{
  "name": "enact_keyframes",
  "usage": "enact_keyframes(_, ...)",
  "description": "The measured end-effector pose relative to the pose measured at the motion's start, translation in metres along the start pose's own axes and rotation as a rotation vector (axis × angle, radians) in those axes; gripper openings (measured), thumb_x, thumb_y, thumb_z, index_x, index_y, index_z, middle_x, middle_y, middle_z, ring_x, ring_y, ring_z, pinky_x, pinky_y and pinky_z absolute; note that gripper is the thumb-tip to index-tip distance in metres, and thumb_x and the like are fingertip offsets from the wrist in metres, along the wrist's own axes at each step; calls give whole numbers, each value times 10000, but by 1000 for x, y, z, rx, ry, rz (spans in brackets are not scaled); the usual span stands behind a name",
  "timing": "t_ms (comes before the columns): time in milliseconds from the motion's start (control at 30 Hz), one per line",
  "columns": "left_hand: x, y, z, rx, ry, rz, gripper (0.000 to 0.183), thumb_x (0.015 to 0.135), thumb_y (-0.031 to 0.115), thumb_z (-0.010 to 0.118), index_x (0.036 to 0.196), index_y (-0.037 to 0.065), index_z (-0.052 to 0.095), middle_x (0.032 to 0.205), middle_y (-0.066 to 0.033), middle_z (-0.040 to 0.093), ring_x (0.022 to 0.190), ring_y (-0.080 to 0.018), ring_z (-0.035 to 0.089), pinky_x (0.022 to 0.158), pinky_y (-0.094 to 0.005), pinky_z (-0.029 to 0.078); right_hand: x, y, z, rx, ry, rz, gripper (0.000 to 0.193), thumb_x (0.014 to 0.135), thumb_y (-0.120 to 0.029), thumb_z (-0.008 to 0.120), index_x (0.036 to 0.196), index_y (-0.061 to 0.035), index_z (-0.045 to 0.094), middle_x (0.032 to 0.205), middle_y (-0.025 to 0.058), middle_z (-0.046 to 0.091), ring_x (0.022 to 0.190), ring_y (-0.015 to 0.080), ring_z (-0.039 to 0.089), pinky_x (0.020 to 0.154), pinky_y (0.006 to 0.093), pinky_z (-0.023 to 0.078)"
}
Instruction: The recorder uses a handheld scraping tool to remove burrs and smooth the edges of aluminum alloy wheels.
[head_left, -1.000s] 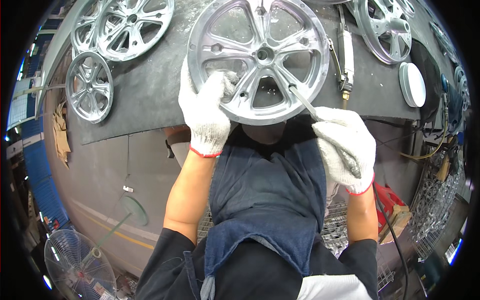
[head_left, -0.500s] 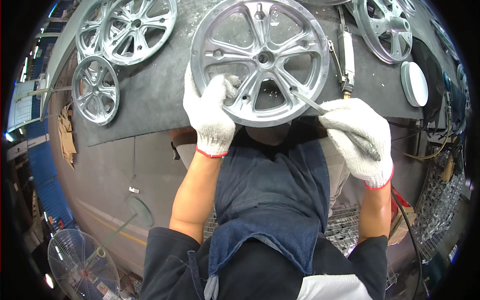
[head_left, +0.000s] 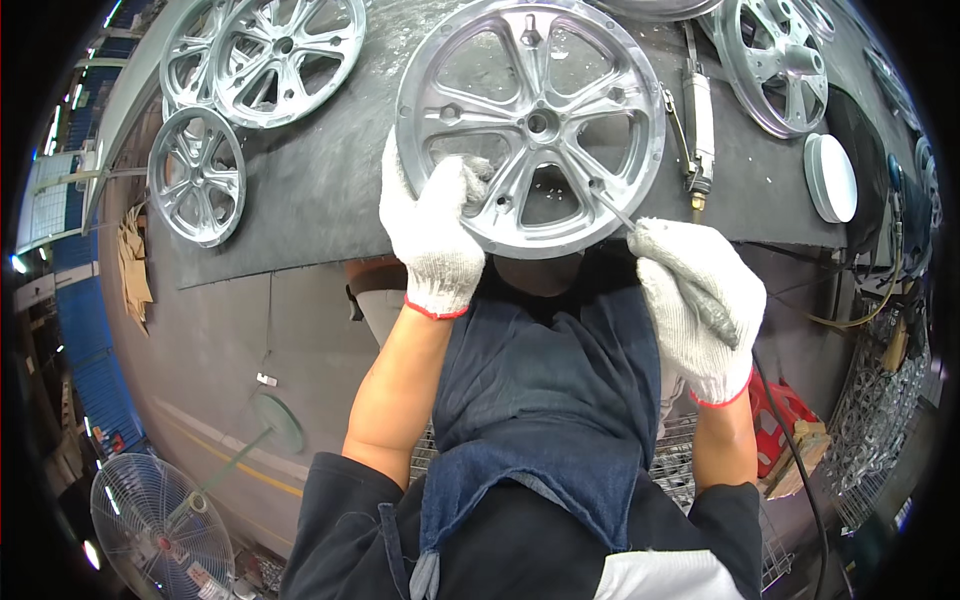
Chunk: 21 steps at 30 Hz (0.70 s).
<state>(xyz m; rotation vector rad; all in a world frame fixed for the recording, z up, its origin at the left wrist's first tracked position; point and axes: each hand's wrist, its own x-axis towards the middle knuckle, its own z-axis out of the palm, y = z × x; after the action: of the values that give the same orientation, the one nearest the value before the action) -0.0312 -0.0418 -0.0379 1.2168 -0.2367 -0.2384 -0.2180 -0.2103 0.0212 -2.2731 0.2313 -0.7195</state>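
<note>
A grey metal spoked wheel [head_left: 543,144] stands tilted at the near edge of the dark table. My left hand [head_left: 438,232], in a white knitted glove with a red cuff, grips its lower left rim, the fingers passing through an opening between spokes. My right hand [head_left: 703,298], gloved alike, is closed around a thin metal hand tool [head_left: 614,209]. The tool's tip reaches a small hole in the wheel's lower right spoke. Its exact kind is hard to make out, as my glove hides the handle.
More metal wheels [head_left: 285,62] lean together at the far left, with a smaller one [head_left: 197,177] nearer. An air tool [head_left: 699,130] lies right of my wheel. Beyond it are another wheel [head_left: 770,65] and white round discs [head_left: 832,178]. A fan [head_left: 163,530] stands at lower left.
The wheel and my left hand have shifted slightly right. My right hand has moved a little left and down, its wrist turned, with the tool pointing more steeply at the spoke.
</note>
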Motion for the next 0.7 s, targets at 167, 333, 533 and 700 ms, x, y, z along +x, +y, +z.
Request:
enact_keyframes(167, -1, -2, -3, 0, 20, -3, 608, 983, -30, 575, 1574, -49, 434, 1056, -143, 720, 818, -147, 666, 767, -294, 566, -8, -5, 14, 74, 106, 136, 226, 868, 54, 827, 1089, 15, 804, 1036, 143, 797, 947, 237, 772, 871, 327, 603)
enact_keyframes(333, -1, -3, -3, 10, 19, 2, 611, 984, -26, 578, 1577, -49, 435, 1121, -156, 710, 856, -162, 685, 785, -298, 573, -10, -12, 21, 406, 240, 443, 210, 894, 104, 781, 1092, 35, 797, 1061, 155, 788, 978, 225, 767, 889, 318, 600)
enact_keyframes(533, -2, -2, -2, 1, 25, 15, 598, 984, -21, 584, 1565, -60, 448, 1123, -152, 708, 839, -152, 676, 770, -299, 574, -7, -17, 19, 356, 188, 375, 203, 897, 122, 770, 1085, 51, 791, 1071, 147, 785, 981, 202, 763, 893, 309, 601)
enact_keyframes(700, 13, 20, -8, 123, -53, 16, 583, 996, 1, 587, 1557, -78, 450, 1044, -131, 711, 783, -138, 655, 744, -292, 571, -5, -1, 13, 178, 89, 215, 207, 880, 103, 794, 1077, 37, 796, 1047, 145, 789, 970, 220, 768, 882, 319, 601)
